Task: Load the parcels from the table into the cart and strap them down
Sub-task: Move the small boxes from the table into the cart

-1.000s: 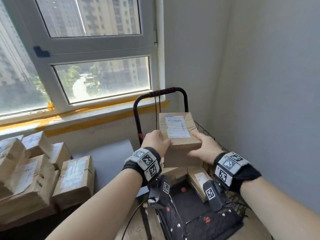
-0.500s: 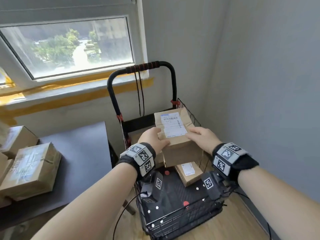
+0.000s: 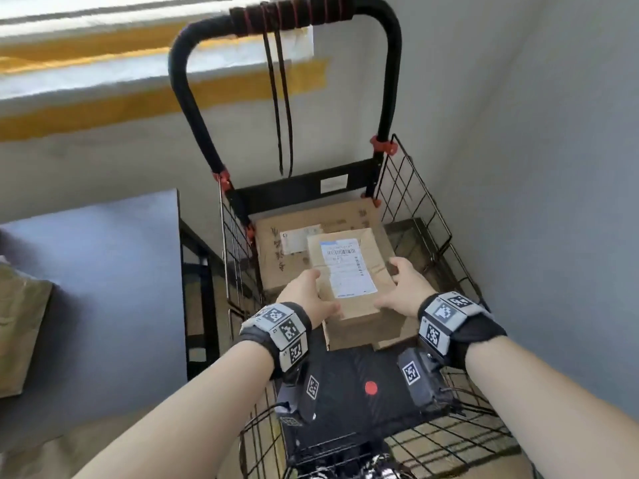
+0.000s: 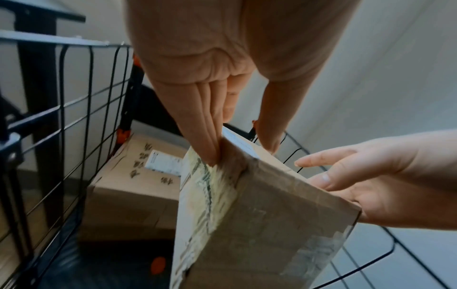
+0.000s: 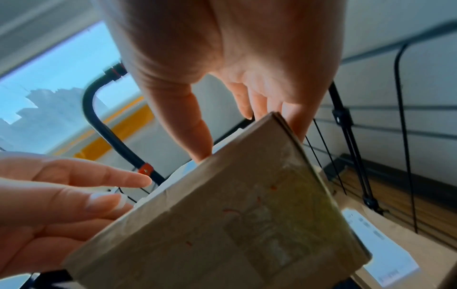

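A brown cardboard parcel (image 3: 349,271) with a white label is held between both my hands inside the black wire cart (image 3: 422,216). My left hand (image 3: 304,299) grips its left edge, fingers (image 4: 205,136) flat on the side and thumb on top. On the opposite edge my right hand (image 3: 404,288) has its thumb (image 5: 195,136) on the top face and its fingers behind the edge. The parcel (image 4: 247,215) sits tilted just in front of a larger box (image 3: 283,243) at the cart's back. Two dark straps (image 3: 281,115) hang from the cart handle (image 3: 287,15).
The cart stands in a corner, a grey wall close on its right. The dark table (image 3: 103,271) is left of the cart, with another brown parcel (image 3: 17,323) at its left edge. The cart's black floor (image 3: 345,382) with a red dot lies open nearest me.
Both hands have lowered the parcel from handle height down into the cart, next to the larger box. My view has tipped down, away from the window.
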Action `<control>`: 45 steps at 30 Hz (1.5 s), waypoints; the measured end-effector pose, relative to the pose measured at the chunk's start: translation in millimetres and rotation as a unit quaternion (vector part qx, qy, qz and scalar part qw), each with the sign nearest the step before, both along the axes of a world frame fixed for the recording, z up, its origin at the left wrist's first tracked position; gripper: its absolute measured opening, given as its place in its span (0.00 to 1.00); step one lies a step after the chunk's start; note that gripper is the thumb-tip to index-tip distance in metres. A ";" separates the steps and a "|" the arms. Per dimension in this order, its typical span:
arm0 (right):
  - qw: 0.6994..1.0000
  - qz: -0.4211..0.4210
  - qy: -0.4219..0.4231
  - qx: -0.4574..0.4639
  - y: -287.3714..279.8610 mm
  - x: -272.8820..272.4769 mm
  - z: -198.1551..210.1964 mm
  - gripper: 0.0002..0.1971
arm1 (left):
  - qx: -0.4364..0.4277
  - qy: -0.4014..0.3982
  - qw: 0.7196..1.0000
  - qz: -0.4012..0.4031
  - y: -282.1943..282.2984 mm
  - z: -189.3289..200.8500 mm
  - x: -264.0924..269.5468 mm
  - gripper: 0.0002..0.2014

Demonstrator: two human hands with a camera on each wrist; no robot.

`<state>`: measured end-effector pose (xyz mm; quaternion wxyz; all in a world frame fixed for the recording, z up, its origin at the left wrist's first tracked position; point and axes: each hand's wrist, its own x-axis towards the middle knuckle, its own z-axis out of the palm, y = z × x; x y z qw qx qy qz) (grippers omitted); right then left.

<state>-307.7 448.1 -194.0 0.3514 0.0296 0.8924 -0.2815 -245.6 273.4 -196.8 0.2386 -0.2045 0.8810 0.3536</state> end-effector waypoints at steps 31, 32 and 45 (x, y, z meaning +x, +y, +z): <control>0.981 0.161 -0.027 0.103 12.6 1.2 -331.3 0.40 | 0.021 -0.165 0.986 0.016 43.2 -320.7 -6.2 0.25; 0.980 0.172 -0.017 0.101 14.2 3.1 -333.8 0.41 | 0.023 -0.164 0.986 0.022 43.8 -326.0 -5.3 0.26; 0.939 0.261 0.051 0.218 24.5 12.3 -356.1 0.48 | -0.014 -0.186 0.981 -0.046 48.2 -343.4 -1.7 0.45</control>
